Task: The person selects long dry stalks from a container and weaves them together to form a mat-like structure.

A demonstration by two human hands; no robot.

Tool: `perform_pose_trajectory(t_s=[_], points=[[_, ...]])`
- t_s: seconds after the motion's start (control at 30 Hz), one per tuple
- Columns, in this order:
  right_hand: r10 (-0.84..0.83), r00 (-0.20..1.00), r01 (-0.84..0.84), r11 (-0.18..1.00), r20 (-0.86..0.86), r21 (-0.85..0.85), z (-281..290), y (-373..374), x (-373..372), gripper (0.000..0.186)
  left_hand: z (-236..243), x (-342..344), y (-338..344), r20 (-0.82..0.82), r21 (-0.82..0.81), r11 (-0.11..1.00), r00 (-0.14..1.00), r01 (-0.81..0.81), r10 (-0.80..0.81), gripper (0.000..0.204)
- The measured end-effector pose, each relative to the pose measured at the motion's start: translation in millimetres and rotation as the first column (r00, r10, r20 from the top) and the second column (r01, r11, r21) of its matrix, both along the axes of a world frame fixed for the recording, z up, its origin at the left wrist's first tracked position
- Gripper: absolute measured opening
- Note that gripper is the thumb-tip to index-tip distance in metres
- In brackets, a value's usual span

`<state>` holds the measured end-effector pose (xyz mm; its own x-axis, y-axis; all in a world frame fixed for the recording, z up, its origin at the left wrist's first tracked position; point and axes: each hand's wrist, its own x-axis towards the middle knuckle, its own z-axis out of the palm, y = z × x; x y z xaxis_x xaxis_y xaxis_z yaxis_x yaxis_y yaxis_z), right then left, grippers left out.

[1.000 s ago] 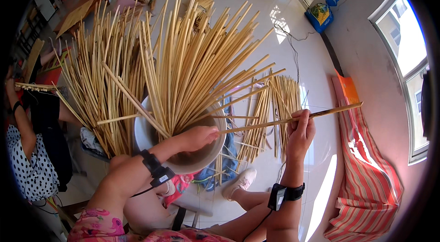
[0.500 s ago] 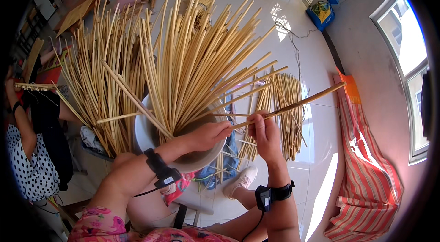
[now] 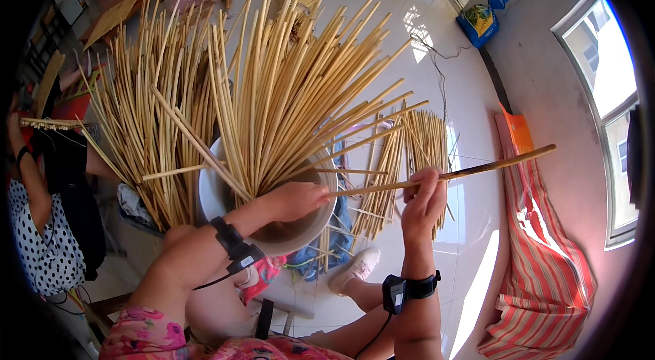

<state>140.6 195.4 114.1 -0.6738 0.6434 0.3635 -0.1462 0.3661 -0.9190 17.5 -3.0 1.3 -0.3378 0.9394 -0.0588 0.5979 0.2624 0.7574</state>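
Plain stalk [image 3: 491, 166], unmarked by any lettering I can see, held nearly level, its right end slightly higher. Left end lies by the right rim of a pale bucket [image 3: 332, 218]; the rest extends rightward above the floor, the far end overlapping the view of a red striped cloth [image 3: 546, 292]. Dark streak along the part beyond the right hand [image 3: 424, 200].

Left hand [image 3: 298, 200]: grip closed on the stalk's left end, above the bucket. Right hand: grip pinched on the stalk partway along, thumb and fingers together.

Writing: blue bag [image 3: 477, 24] by the wall carries a yellow picture and pale printing. Black wrist devices, left [image 3: 235, 247] and right [image 3: 409, 293], each bear a small white label, print too small to make out.

Around: a thick sheaf of stalks [image 3: 293, 101] fans up out of the bucket; another upright bunch [image 3: 140, 108] just left of it. More cut stalks [image 3: 426, 142] lie on the tiled floor [image 3: 471, 217], right of the bucket. Far left, a person in a dotted garment [image 3: 48, 244].
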Motion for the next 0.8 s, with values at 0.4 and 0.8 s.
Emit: perform_pose_trajectory(t_s=[0.4, 0.8], points=[[-0.006, 1.000, 0.005, 0.949, -0.001, -0.315, 5.5, 35.5, 8.5, 0.023, -1.9, -11.2, -11.4, 0.033, 0.049, 0.999, 0.999, -0.013, 0.011, 0.021], [0.365, 0.914, -0.316, 0.914, 0.178, -0.252, -25.6, -33.4, -7.2, 0.023, 34.1, 19.4, 15.2, 0.196, 0.274, 0.959, 0.981, -0.065, 0.010, 0.023]])
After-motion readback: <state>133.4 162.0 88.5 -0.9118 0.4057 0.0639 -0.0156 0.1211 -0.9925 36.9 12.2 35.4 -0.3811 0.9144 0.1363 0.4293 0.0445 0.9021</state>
